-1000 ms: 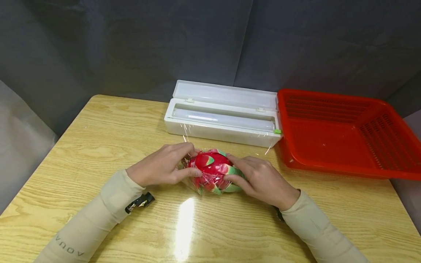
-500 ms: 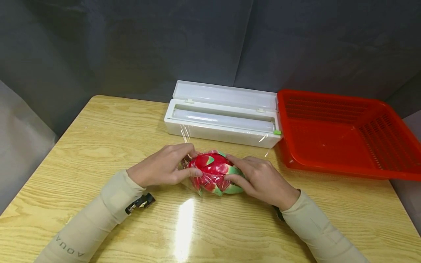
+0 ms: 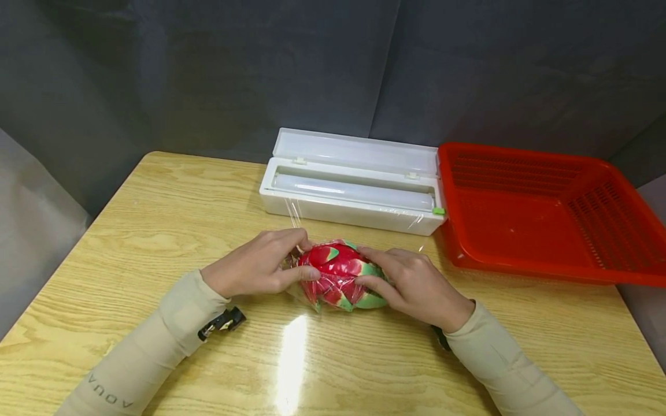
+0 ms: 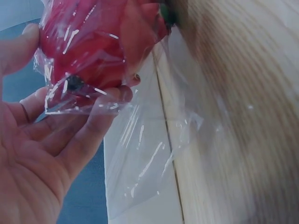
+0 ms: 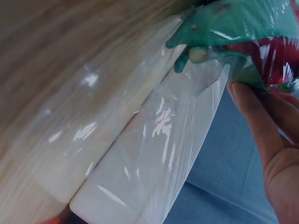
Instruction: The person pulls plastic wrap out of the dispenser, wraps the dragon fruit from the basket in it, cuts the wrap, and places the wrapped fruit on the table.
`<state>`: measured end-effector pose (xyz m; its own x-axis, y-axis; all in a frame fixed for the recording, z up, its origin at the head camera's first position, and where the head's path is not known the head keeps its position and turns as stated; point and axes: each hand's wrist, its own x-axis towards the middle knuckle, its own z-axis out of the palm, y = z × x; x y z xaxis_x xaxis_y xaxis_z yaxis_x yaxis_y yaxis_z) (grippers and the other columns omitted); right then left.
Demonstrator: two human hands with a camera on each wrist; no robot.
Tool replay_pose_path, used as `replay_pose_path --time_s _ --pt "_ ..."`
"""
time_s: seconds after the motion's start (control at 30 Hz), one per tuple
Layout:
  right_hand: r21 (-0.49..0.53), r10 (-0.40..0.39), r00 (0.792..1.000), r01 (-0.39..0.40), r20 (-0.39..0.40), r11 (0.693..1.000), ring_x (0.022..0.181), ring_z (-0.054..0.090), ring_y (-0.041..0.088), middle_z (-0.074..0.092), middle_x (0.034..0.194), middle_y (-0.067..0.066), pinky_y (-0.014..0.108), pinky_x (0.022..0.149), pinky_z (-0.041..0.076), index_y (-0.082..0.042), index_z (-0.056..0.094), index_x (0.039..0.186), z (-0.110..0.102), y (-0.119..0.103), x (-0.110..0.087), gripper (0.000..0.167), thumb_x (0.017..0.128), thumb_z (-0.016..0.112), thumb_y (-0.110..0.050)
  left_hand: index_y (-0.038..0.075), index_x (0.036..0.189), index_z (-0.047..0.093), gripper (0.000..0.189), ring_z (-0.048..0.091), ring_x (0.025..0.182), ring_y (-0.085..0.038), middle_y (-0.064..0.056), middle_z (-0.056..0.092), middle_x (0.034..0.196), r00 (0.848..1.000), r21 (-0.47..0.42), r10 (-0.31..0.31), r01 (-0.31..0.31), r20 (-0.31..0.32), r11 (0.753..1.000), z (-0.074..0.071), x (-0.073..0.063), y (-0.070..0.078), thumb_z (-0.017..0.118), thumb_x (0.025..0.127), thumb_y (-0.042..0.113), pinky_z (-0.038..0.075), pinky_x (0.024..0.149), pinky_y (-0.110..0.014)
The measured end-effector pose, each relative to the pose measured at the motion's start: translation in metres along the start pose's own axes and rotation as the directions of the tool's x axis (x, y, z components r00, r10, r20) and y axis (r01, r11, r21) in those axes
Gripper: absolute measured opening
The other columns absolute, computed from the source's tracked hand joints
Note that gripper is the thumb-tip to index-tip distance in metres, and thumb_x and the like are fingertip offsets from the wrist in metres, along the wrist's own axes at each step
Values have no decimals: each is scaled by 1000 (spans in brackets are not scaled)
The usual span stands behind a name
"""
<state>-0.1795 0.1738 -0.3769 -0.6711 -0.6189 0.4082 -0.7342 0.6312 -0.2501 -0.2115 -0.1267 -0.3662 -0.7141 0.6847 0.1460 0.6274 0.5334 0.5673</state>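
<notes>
A red dragon fruit (image 3: 338, 267) with green-tipped scales lies on its side between both hands, wrapped in clear cling film (image 4: 135, 172). My left hand (image 3: 262, 263) grips its left end, thumb on the near side and fingers curled round the far side. At the green end, my right hand (image 3: 411, 283) holds it the same way, thumb and index finger on the top. The film stretches from the fruit back to a white cling film dispenser (image 3: 348, 216). Its lid (image 3: 359, 151) stands raised, and the film roll (image 3: 354, 189) shows inside.
A red plastic basket (image 3: 525, 271) stands at the right, against the dispenser's end. A green slider (image 3: 439, 211) sits at the dispenser's right front edge. The wooden table (image 3: 156, 231) runs up to a dark curtain (image 3: 234, 69) behind.
The fruit has tipped very slightly towards the near side, and the glints on the film have shifted. Both hands keep nearly the same place and hold.
</notes>
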Motion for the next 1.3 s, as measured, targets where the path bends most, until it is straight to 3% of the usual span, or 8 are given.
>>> replay_pose_path --time_s 0.43,0.67,1.3 --pt "34 29 999 -30 20 999 82 73 9 80 102 2 31 76 65 -8 67 135 -1 2 2 55 93 76 -42 17 104 59 30 63 85 -8 2 76 114 999 -15 -34 34 29 999 -1 2 0 68 98 46 57 76 -25" --pt "31 32 999 -33 28 999 80 72 8 79 98 1 30 76 65 -9 68 134 -2 1 3 53 93 76 -42 17 105 59 30 60 79 -8 5 74 105 999 -12 -36 37 30 999 -2 2 0 69 98 45 55 70 -23" --pt "37 23 999 -24 23 999 74 69 5 79 92 -2 24 69 62 -9 70 133 -2 2 3 51 93 76 -42 16 100 59 28 58 75 -7 4 74 103 999 -10 -32 32 24 999 0 3 1 67 99 43 53 67 -23"
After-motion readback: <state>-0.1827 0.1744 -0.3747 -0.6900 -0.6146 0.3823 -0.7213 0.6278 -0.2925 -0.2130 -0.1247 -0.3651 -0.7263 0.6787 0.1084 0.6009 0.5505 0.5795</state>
